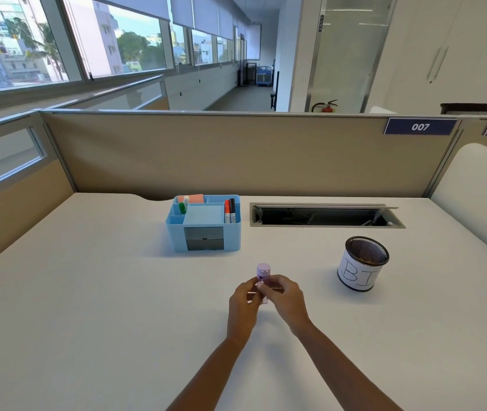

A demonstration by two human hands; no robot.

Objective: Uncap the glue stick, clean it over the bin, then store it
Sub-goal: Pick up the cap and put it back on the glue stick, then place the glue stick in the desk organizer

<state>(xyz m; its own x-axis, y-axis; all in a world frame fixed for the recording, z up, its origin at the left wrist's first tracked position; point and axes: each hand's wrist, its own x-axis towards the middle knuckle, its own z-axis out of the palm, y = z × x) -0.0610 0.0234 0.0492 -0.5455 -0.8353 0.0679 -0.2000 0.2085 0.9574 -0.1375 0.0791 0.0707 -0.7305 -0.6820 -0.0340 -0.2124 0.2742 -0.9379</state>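
A small purple glue stick (263, 272) stands upright above the middle of the white desk, its cap on top. Both hands hold its body: my left hand (243, 302) grips it from the left and my right hand (284, 298) from the right, fingertips meeting on the tube below the cap. The lower part of the stick is hidden by my fingers. A black mesh cup with a white paper label, the bin (362, 264), stands to the right. The blue desk organiser (203, 223) sits behind the stick.
The organiser holds red and black markers (230, 210), a green-capped item and sticky notes. An open cable tray (325, 216) is set into the desk at the back right. Beige partition walls close the back and left of the desk.
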